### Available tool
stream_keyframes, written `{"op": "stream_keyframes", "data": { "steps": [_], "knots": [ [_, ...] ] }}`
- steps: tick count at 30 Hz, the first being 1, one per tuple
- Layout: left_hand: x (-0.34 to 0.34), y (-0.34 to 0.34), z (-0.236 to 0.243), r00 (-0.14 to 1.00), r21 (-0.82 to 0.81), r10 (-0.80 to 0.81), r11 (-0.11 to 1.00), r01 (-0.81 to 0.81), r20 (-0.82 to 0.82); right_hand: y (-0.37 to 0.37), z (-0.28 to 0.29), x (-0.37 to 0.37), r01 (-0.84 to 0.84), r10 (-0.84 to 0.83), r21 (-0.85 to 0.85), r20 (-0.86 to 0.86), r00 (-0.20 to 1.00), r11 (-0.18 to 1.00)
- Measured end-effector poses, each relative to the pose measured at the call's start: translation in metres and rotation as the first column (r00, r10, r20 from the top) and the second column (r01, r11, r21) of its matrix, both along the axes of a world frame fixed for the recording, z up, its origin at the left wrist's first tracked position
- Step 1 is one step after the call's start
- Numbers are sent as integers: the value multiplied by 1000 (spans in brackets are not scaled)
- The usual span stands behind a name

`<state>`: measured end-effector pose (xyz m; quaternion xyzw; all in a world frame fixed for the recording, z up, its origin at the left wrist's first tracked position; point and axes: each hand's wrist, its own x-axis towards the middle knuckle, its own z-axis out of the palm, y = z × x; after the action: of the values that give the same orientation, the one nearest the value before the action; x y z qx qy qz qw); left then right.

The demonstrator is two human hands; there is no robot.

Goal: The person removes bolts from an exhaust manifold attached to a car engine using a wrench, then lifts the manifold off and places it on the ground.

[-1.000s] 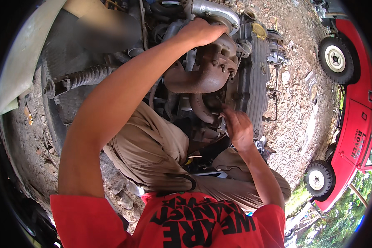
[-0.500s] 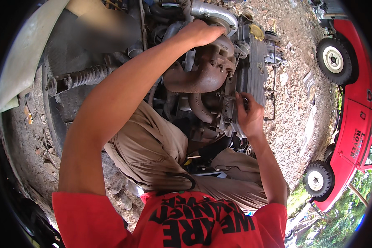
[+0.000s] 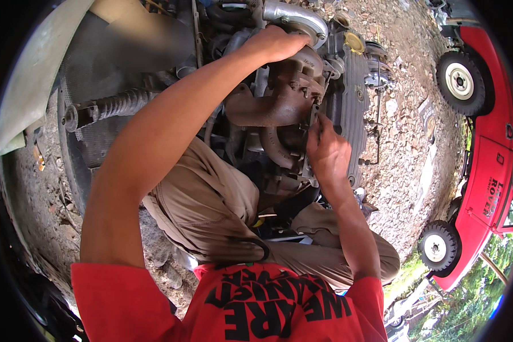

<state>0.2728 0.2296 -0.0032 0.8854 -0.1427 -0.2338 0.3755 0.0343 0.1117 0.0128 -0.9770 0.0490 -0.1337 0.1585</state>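
Manifold (image 3: 271,108) lay between our two hands, its brown lower pipe running crosswise before us, then bending away toward the silver housing (image 3: 302,17) at its far end. Our left hand (image 3: 282,44) reached across to that far end, fingers curled over where housing and manifold met; the tips were hidden, so we could not tell whether they gripped or merely rested. Our right hand (image 3: 329,151) was at the manifold's near right side, its fingers bent and drawn together beside a thin grey strip (image 3: 316,109); whether they pinched it, we could not tell. That strip lay just ahead of the right fingertips, much nearer to them than to the left hand, its long axis pointing away from us. Right of the manifold, the ribbed cover (image 3: 347,108) ran lengthwise away from us, with the yellow cap (image 3: 354,42) near its far end.
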Motion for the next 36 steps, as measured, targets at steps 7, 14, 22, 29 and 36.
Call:
{"op": "stream_keyframes", "data": {
  "steps": [7,14,22,29,36],
  "knots": [
    [0,1,1,1000,-11,-25,1000,26,4,7,2,17,84,-82,34,-54,995,996],
    [0,2,4,1000,10,-21,1000,21,-21,-4,-9,-4,81,-81,40,-3,997,996],
    [12,-2,-21,998,18,-56,998,55,22,-14,1,-9,318,-268,442,-174,948,838],
    [13,-6,-26,997,-3,-80,997,80,21,-23,4,-17,243,-52,762,-266,962,601],
    [15,-2,-25,996,15,-89,996,88,24,-24,12,-19,64,143,626,-274,951,777]
  ]
}}
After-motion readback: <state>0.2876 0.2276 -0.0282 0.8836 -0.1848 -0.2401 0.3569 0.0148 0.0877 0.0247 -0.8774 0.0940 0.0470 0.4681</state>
